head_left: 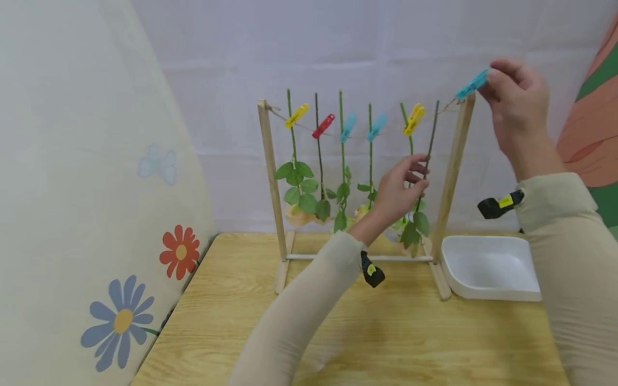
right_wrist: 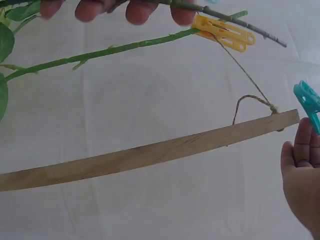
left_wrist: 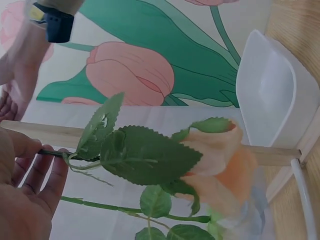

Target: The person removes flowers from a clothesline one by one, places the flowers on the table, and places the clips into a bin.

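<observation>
A wooden drying rack [head_left: 270, 177] stands on the table with a string along its top. Several artificial roses hang upside down from it, held by coloured clothespins [head_left: 322, 126]. My left hand [head_left: 403, 185] pinches the dark stem [head_left: 431, 140] of the rightmost rose and holds it up against the string; its peach bloom [left_wrist: 222, 175] and leaves [left_wrist: 150, 156] hang below. My right hand [head_left: 514, 96] pinches a teal clothespin [head_left: 471, 84] just above the right post [head_left: 454, 171]. In the right wrist view the teal clothespin [right_wrist: 309, 102] sits by my fingers, near a yellow clothespin [right_wrist: 225, 32].
A white plastic tray [head_left: 490, 268] sits on the wooden table [head_left: 232, 316] to the right of the rack's foot. A white cloth backdrop hangs behind; a flower-printed panel [head_left: 125, 316] stands at the left and a tulip-printed one at the right.
</observation>
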Available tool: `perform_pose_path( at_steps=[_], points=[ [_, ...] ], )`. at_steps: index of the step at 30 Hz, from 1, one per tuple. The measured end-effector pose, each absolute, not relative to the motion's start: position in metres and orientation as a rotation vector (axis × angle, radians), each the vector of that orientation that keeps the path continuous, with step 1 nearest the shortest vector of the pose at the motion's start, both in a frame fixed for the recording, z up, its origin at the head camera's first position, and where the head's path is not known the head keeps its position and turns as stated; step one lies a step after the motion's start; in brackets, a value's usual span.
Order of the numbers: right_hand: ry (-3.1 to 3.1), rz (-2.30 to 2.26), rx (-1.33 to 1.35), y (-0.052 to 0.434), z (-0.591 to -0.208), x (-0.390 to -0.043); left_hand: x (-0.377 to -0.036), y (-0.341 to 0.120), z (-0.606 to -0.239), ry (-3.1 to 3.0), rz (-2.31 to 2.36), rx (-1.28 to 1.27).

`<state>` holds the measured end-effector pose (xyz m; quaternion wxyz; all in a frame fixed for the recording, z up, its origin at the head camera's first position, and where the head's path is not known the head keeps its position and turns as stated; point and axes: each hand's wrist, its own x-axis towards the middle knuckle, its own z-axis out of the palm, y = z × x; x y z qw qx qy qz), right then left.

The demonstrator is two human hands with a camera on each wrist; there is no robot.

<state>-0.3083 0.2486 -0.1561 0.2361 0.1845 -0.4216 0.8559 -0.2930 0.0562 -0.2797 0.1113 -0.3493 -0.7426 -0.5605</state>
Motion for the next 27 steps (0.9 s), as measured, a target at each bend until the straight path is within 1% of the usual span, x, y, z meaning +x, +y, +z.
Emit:
perform_pose_path(
  at_steps=[5,12,17,24,27],
  points=[
    [-1.131,2.440,0.515,0.258,-0.163,-0.308,-0.295,0.048,-0.286,-2.187,-1.556,-1.028],
    [-1.177,2.516,0.460,0.272,-0.172,-0.303,-0.291,0.031,-0.292,-2.229,-1.489,-1.026],
    [-1.169,2.536,0.542,0.280,-0.179,-0.300,-0.286,0.018,-0.294,-2.250,-1.446,-1.044],
    [-1.165,2.596,0.540,0.294,-0.186,-0.292,-0.280,-0.001,-0.295,-2.214,-1.353,-1.065],
    [-1.175,2.621,0.581,0.298,-0.190,-0.290,-0.280,-0.008,-0.296,-2.202,-1.332,-1.056]
  ],
)
